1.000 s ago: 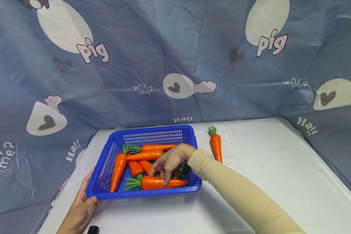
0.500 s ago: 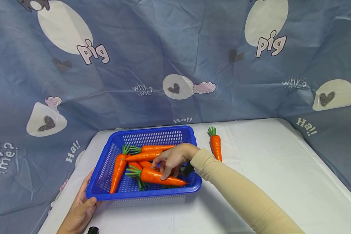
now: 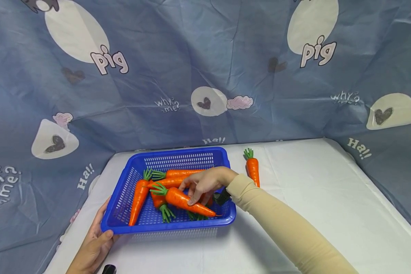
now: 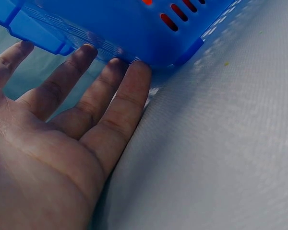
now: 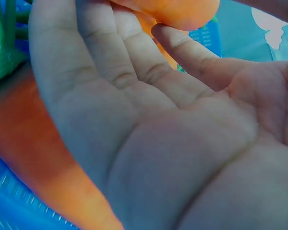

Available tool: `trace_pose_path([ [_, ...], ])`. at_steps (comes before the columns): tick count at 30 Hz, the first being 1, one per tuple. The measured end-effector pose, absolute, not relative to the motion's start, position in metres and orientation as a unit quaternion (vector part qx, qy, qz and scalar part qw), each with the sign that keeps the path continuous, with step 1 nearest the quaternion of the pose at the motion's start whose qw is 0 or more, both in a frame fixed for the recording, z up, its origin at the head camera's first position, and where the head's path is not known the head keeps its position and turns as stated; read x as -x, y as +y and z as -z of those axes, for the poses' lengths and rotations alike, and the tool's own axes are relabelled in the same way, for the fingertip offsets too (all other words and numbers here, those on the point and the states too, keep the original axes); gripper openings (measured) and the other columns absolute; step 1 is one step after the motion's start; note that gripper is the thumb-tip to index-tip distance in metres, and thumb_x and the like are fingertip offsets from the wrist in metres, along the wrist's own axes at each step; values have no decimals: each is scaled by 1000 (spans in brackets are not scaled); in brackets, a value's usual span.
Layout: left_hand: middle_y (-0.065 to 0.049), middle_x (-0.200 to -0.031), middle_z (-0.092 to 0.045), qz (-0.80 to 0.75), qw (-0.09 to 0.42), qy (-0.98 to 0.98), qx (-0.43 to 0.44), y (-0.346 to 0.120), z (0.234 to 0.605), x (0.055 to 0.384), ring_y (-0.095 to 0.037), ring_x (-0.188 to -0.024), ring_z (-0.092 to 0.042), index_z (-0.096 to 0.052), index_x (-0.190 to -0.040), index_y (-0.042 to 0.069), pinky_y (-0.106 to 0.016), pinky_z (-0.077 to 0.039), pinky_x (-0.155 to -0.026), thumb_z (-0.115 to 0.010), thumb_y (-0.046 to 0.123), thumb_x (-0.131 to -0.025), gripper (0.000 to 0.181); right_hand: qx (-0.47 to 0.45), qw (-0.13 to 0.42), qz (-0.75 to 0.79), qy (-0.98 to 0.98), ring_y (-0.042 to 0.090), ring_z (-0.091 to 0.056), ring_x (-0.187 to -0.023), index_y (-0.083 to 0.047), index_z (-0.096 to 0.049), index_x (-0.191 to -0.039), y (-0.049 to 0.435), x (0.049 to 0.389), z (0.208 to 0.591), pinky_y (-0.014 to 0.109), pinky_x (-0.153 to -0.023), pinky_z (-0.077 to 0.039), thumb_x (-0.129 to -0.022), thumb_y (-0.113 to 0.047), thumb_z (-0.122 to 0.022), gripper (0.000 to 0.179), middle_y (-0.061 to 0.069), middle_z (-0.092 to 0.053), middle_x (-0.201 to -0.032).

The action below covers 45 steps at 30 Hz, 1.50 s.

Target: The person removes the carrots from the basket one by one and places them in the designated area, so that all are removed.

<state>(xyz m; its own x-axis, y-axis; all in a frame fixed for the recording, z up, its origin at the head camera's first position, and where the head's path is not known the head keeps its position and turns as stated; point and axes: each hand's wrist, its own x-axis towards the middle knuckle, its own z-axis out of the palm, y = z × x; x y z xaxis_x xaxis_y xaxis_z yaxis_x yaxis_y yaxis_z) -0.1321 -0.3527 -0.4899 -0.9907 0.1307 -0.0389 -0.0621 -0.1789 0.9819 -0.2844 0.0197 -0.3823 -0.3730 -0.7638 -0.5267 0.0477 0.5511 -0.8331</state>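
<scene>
A blue plastic basket [image 3: 150, 229] holds several orange carrots with green tops. My left hand [image 3: 94, 241] holds the basket's near left corner, thumb at the rim. In the left wrist view its fingers [image 4: 117, 110] reach against the outside of the basket. Over the basket's right half, my right hand [image 3: 209, 183] pinches a carrot [image 3: 181, 200] between thumb and fingers, green top to the left and tip toward the near right. The right wrist view shows part of that carrot [image 5: 182, 12] at the fingertips, with another carrot [image 5: 38, 143] lower left.
One carrot [image 3: 252, 170] lies on the white tablecloth [image 3: 305, 182] right of the basket, its near end behind the right sleeve. Another carrot [image 3: 139, 201] rests along the basket's left side. A printed blue cloth [image 3: 164, 76] hangs behind the table.
My right hand has raised the carrot off the others and turned its green top away from me. Green tops of carrots beneath now show. The left hand and basket have stayed put.
</scene>
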Motion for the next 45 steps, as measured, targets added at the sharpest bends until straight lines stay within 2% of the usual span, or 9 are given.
trace_pose_path([
  [10, 23, -156, -42, -766, 62, 640, -29, -353, 491, 132, 1, -131, -63, -11, -171, 39, -24, -59, -104, -47, 10, -115, 73, 229, 469, 444, 728, 19, -66, -93, -4, -48, -150, 24, 284, 381, 40, -89, -67, -99, -2, -74, 57, 8, -59, -108],
  [18, 23, -156, -44, -767, 62, 638, -27, -354, 491, 132, 0, -131, -63, -11, -171, 39, -23, -59, -103, -47, 9, -115, 73, 234, 431, 484, 725, 18, -63, -91, -4, -47, -148, 28, 288, 376, 34, -81, -65, -99, -3, -73, 55, 5, -54, -103],
  [23, 24, -155, -45, -768, 61, 637, -26, -353, 491, 132, 0, -131, -63, -11, -171, 39, -23, -59, -103, -48, 9, -115, 74, 229, 421, 498, 722, 17, -63, -92, -4, -46, -149, 31, 290, 376, 38, -86, -65, -100, -4, -72, 56, 4, -52, -101],
  [32, 23, -156, -46, -770, 57, 635, -32, -352, 489, 131, 0, -132, -63, -12, -171, 38, -23, -59, -104, -49, 9, -114, 74, 214, 402, 522, 721, 18, -64, -92, -4, -45, -150, 38, 291, 378, 39, -86, -65, -102, -4, -70, 54, 4, -52, -103],
  [39, 19, -162, -35, -761, 59, 642, -72, -349, 488, 132, 2, -138, -58, -8, -172, 36, -22, -56, -108, -47, 10, -115, 74, 192, 378, 536, 730, 18, -64, -91, -5, -45, -149, 48, 290, 372, 36, -84, -65, -102, -5, -71, 54, 4, -49, -103],
  [45, 19, -161, -38, -764, 58, 638, -71, -349, 487, 130, 1, -137, -59, -9, -172, 35, -23, -56, -107, -48, 10, -115, 74, 185, 364, 548, 730, 19, -65, -95, -5, -44, -149, 53, 290, 367, 41, -93, -66, -102, -7, -71, 55, 4, -49, -106],
])
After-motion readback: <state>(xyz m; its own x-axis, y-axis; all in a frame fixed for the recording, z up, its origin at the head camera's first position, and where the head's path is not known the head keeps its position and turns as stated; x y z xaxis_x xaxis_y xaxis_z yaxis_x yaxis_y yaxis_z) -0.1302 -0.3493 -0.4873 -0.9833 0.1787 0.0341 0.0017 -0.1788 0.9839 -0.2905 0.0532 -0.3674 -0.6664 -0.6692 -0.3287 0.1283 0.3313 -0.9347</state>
